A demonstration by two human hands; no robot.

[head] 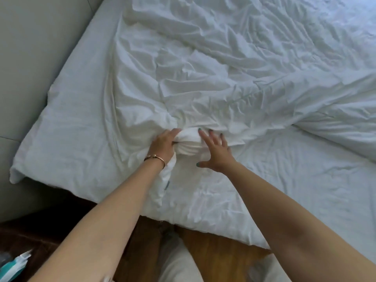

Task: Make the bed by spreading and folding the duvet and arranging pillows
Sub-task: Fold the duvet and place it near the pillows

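The white duvet lies rumpled across most of the bed, thickest toward the far side and the far right corner, with one bunched fold drawn down to the middle of the near half. The left hand has its fingers curled round that gathered bunch, gripping it, a thin bangle on the wrist. The right hand sits just beside the same bunch on its right, fingers spread and straight, tips touching the cloth but closing on nothing.

The relation that matters: the bulk of the duvet lies away from both hands, up toward the far edge, and its creases run from the grip outward to the far right. The gathered bunch is in the left hand, so a pull probably starts there, the right hand being near enough to take a second grip. No pillow is visible. Wooden floor shows below the near edge.
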